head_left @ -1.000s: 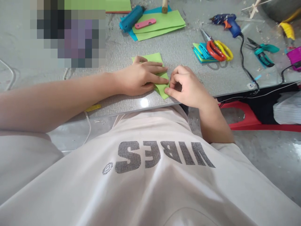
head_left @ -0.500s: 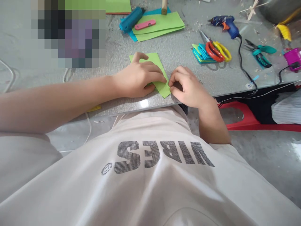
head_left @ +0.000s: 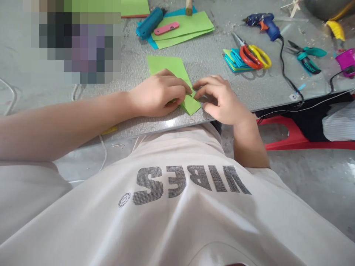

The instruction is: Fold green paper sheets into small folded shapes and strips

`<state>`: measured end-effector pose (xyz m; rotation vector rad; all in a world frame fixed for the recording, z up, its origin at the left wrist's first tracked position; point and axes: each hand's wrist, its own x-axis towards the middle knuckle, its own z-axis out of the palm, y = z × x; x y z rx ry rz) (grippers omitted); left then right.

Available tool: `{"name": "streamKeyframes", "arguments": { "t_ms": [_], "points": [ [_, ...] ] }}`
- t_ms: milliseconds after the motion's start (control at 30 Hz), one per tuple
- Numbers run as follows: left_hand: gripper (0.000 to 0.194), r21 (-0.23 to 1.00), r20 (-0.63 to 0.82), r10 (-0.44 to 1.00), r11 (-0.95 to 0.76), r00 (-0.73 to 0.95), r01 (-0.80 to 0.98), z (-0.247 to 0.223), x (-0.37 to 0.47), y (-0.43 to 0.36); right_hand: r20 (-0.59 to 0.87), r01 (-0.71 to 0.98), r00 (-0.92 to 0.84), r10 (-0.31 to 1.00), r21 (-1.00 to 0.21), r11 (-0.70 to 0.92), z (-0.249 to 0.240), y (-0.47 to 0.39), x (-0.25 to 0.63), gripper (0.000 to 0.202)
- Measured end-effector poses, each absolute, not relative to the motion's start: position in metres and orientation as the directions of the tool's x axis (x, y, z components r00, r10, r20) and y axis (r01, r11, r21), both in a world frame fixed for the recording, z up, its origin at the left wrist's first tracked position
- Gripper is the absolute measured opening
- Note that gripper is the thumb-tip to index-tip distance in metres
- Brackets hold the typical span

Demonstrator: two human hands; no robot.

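A green sheet of paper (head_left: 166, 64) lies on the grey table near its front edge, with its lower right part folded. My left hand (head_left: 162, 92) is curled over it and grips it, fingertips pressing near the fold and hiding the middle. At the paper's right edge is my right hand (head_left: 219, 98), with thumb and fingers apart and nothing between them. Its fingertips are close to the fold; whether they touch the paper I cannot tell.
Green sheets (head_left: 191, 27) lie behind, with a pink cutter (head_left: 166, 28) and a blue roll-like object (head_left: 149, 24). To the right are scissors (head_left: 253, 56) on folded papers (head_left: 235, 61), a glue gun (head_left: 263, 25) with a black cord, and pliers (head_left: 307, 59).
My right thumb and fingers have spread apart at the paper's edge. My left fingers have curled in more and moved slightly toward me, baring more of the paper's far end.
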<state>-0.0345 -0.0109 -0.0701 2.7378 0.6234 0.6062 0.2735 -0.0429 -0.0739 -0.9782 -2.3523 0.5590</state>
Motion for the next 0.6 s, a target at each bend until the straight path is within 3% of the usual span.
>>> {"name": "streamKeyframes", "arguments": {
  "t_ms": [200,333,467,600],
  "points": [
    [0.033,0.193,0.349,0.368,-0.928,0.862,0.319,-0.066,-0.051,-0.015,0.344,0.483,-0.586,0.734,-0.579,0.657,-0.077,-0.040,0.272,0.039],
    [0.037,0.201,0.362,0.425,-0.905,0.829,0.376,-0.070,-0.065,-0.017,0.325,0.462,-0.592,0.738,-0.613,0.641,-0.079,-0.038,0.271,0.044],
    [0.041,0.215,0.362,0.497,-0.868,0.789,0.448,-0.077,-0.075,-0.013,0.286,0.465,-0.581,0.762,-0.651,0.600,-0.079,-0.037,0.270,0.030],
    [0.050,0.117,0.277,0.620,-0.780,0.734,0.615,-0.078,-0.081,-0.016,0.263,0.477,-0.556,0.789,-0.676,0.562,-0.078,-0.038,0.269,0.015]
  ]
}}
